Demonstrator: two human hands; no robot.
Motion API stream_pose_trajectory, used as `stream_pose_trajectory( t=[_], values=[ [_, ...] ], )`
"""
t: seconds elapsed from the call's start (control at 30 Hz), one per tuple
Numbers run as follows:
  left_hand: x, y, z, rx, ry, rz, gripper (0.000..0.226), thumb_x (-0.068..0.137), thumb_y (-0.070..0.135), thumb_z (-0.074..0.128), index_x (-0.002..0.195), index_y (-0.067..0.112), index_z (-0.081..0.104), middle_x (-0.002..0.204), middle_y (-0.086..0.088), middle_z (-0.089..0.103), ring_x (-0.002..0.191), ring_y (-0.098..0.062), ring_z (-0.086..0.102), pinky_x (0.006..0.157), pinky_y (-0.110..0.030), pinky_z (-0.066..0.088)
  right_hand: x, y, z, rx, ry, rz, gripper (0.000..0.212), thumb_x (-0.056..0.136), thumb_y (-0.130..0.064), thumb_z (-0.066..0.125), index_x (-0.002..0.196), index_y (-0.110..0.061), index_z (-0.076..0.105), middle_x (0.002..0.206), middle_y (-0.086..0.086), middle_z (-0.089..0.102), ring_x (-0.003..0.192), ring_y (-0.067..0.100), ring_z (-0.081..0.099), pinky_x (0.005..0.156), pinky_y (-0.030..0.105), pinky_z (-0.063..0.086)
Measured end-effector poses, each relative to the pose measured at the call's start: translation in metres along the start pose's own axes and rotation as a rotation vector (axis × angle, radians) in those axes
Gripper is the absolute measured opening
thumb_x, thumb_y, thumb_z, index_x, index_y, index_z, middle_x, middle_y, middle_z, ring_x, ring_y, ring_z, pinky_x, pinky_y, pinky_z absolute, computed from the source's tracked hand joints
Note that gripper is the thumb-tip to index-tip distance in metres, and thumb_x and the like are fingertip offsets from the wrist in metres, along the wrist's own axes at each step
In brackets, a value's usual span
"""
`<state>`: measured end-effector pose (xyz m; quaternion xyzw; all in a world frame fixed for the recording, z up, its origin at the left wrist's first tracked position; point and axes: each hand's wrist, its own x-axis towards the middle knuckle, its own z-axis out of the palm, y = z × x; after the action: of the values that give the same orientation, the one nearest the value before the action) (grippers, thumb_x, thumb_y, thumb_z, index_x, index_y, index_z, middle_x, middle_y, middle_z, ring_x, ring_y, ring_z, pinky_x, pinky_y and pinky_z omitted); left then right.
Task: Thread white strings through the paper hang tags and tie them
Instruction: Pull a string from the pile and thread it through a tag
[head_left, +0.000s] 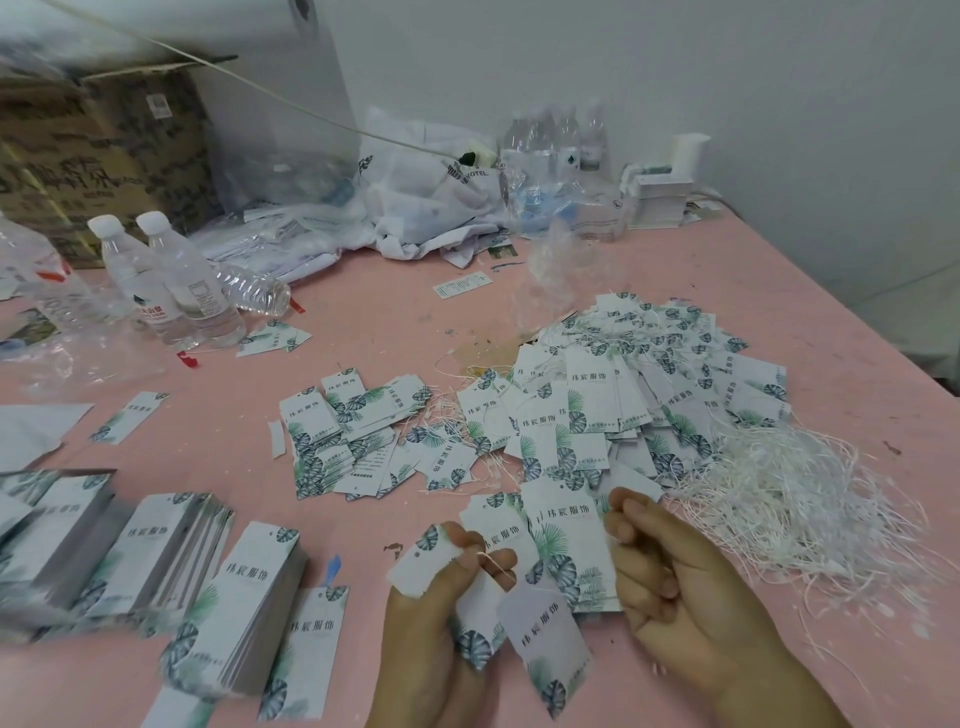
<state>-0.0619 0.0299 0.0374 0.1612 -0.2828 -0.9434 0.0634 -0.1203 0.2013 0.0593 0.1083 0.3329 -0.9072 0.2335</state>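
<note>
Low centre of the frame: the left hand (441, 608) grips a small bunch of hang tags (545, 639), thumb and fingers curled round them, and a thin white string (491, 561) loops out just by its fingertips. The right hand (670, 587) sits just beside it, fingers curled in tight; it seems to be pinching something fine near the thumb, though what exactly is too small to tell. Right of the hands, a loose tangle of white strings (795, 509) spreads over the pink table (363, 322). Above the hands, a big heap of strung tags (634, 395) fills centre right, and a smaller scatter of tags (353, 436) lies at centre. Lower left, neat stacks of tags (171, 551) stand in rows. Upper left, two capped water bottles (171, 280) stand before a cardboard box (98, 150). Along the back wall, crumpled plastic bags (426, 202).
</note>
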Motion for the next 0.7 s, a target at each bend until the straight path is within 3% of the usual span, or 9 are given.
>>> stream_pose_trajectory(
  t=[0.1,0.2,0.3,0.4,0.53,0.7],
  values=[
    [-0.001,-0.001,0.002,0.028,0.022,-0.003,0.019,0.067,-0.002,0.068,0.077,0.013,0.070,0.077,-0.011,0.062,0.068,-0.030,0.066,0.064,-0.037,0.055,-0.006,-0.001,0.003,-0.203,-0.009,-0.119,0.012,0.073,-0.013,0.067,0.083,-0.010,0.070,0.059,0.002,0.040,0.032,0.003,0.023,0.031,0.011,0.018],
    [-0.002,-0.004,0.005,0.109,0.050,0.011,0.019,0.064,-0.003,0.070,0.075,0.011,0.072,0.073,-0.014,0.064,0.066,-0.032,0.068,0.060,-0.038,0.056,-0.016,0.011,0.010,-0.678,-0.022,-0.289,0.015,0.070,-0.022,0.082,0.083,-0.021,0.074,0.053,-0.001,0.043,0.038,0.007,0.034,0.039,0.020,0.034],
    [-0.006,-0.007,0.009,0.172,0.006,0.005,0.018,0.063,-0.004,0.072,0.076,0.008,0.073,0.071,-0.021,0.066,0.064,-0.033,0.068,0.058,-0.039,0.057,-0.019,0.031,0.016,-0.963,-0.048,-0.483,0.021,0.067,-0.024,0.076,0.086,-0.034,0.074,0.059,-0.006,0.048,0.049,0.005,0.041,0.050,0.017,0.039],
    [-0.007,-0.008,0.010,0.237,0.006,0.016,0.019,0.060,-0.004,0.074,0.075,0.008,0.073,0.070,-0.023,0.065,0.062,-0.032,0.067,0.054,-0.036,0.056,-0.018,0.043,0.017,-1.207,-0.082,-0.731,0.023,0.072,-0.020,0.075,0.087,-0.037,0.074,0.066,-0.005,0.047,0.054,0.002,0.045,0.055,0.011,0.040],
    [-0.007,-0.010,0.010,0.227,-0.026,0.000,0.020,0.060,-0.005,0.073,0.077,0.005,0.074,0.073,-0.024,0.065,0.066,-0.035,0.067,0.057,-0.038,0.057,-0.016,0.046,0.015,-1.225,-0.087,-0.812,0.023,0.076,-0.014,0.074,0.085,-0.035,0.076,0.068,-0.011,0.049,0.053,-0.002,0.044,0.055,0.006,0.036],
    [-0.006,-0.013,0.004,0.270,-0.064,-0.027,0.028,0.062,-0.001,0.071,0.089,0.005,0.073,0.083,-0.027,0.066,0.074,-0.037,0.065,0.065,-0.040,0.057,-0.016,0.043,0.012,-1.266,-0.058,-0.828,0.014,0.079,-0.017,0.071,0.083,-0.030,0.071,0.071,-0.009,0.053,0.049,0.008,0.045,0.050,0.012,0.037]
  ],
)
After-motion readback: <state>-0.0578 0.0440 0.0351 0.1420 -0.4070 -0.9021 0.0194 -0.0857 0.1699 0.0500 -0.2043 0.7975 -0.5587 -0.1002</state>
